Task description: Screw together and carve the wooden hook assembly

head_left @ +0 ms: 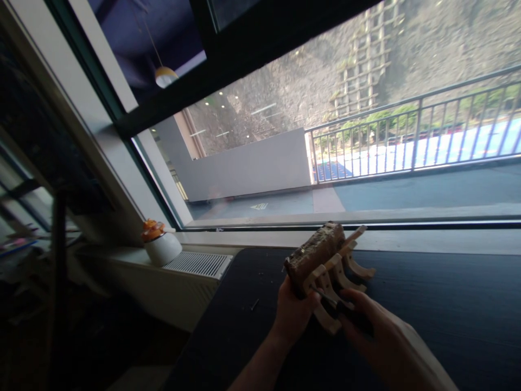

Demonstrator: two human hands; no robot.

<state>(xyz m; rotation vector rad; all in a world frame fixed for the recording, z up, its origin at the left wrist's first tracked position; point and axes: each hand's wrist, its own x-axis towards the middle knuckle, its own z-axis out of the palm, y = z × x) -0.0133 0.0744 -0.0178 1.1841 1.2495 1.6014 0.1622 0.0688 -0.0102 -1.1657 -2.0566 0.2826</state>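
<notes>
Holding wooden piece (319, 255) in left grip (293, 308), slim tool (330, 300) in right grip (376, 321) over bench (431, 293), could totally jab thumb (311, 302) by slipping.

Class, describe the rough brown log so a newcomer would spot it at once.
Start at the dark table. Over it, the left hand grips the log by its near end. Thick and bark-like on top, it differs from the smoother, paler curved pieces beside it.
</notes>
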